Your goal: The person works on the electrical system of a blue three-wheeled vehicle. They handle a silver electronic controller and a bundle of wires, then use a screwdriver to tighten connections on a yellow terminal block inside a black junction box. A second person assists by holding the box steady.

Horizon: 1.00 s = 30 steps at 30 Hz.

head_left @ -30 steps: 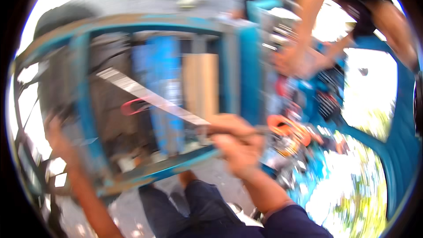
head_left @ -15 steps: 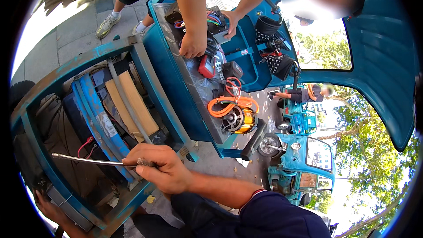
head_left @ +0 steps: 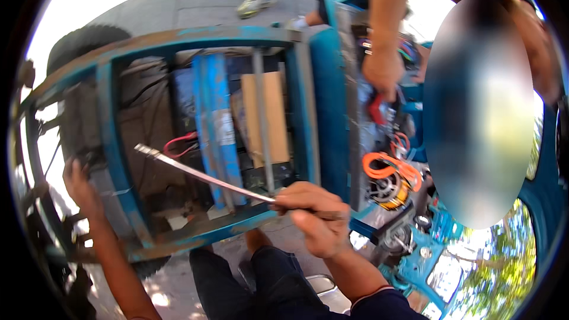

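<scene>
My right hand (head_left: pixel 317 216) is closed round the dark handle end of a long slim metal rod tool (head_left: pixel 204 178). The rod slants up and left over the teal vehicle frame (head_left: pixel 219 234), and its far tip hangs above the frame's open bay. At the far left, my left hand (head_left: pixel 83 186) lies with its fingers stretched against a dark part by the frame's end. Inside the frame, a blue metal bar (head_left: pixel 216 124), a brown cardboard piece (head_left: pixel 271 121) and a red cable (head_left: pixel 178 142) show beneath the rod.
Beyond the frame, another person's hand (head_left: pixel 382 74) reaches to a red device (head_left: pixel 375 108) on a cluttered teal box. An orange cable coil (head_left: pixel 388 166) rests by a motor (head_left: pixel 388 194). A black tyre (head_left: pixel 86 41) stands far left. A teal three-wheeler (head_left: pixel 424 258) is lower right.
The view has swung left, so the frame appears more level. My right hand still grips the rod. My left hand shows more fully. The other person's second hand has left the box.
</scene>
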Motion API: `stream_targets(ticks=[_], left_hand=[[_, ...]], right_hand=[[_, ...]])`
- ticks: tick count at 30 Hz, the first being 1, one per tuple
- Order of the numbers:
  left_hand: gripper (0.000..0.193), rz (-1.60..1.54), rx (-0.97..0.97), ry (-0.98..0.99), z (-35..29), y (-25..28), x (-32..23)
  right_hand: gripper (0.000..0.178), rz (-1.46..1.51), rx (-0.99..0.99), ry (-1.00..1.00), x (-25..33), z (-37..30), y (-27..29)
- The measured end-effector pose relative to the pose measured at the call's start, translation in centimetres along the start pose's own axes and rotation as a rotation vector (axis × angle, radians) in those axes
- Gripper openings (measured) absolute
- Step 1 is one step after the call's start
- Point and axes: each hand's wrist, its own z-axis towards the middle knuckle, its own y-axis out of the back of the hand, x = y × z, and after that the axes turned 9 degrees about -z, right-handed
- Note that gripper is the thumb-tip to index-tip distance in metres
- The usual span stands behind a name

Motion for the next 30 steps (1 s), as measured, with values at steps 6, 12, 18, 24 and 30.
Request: stream_targets(ticks=[6, 12, 18, 24, 30], left_hand=[[0.021, -0.258, -0.056, -0.058, -3.4, -4.3, -1.1], [0.026, -0.416, -0.103, -0.128, -6.6, -4.6, -1.9], [0.027, -0.286, -0.06, -0.21, -7.9, -5.1, -0.4], [0.031, -0.353, -0.01, -0.151, -7.3, -4.4, -0.6], [0.034, -0.481, -0.005, -0.125, -5.8, -2.8, -0.3]], right_hand=[[0.036, -0.095, -0.19, -0.085, 1.4, 1.7, -3.0], [0.032, -0.026, -0.02, 0.113, 1.7, 6.9, -7.4], [0.031, -0.1, 0.157, 0.317, 3.3, 13.9, -15.0], [0.032, -0.32, 0.27, 0.368, 4.1, 18.6, -21.8], [0.031, -0.105, 0.352, 0.229, 1.4, 20.1, -28.8]])
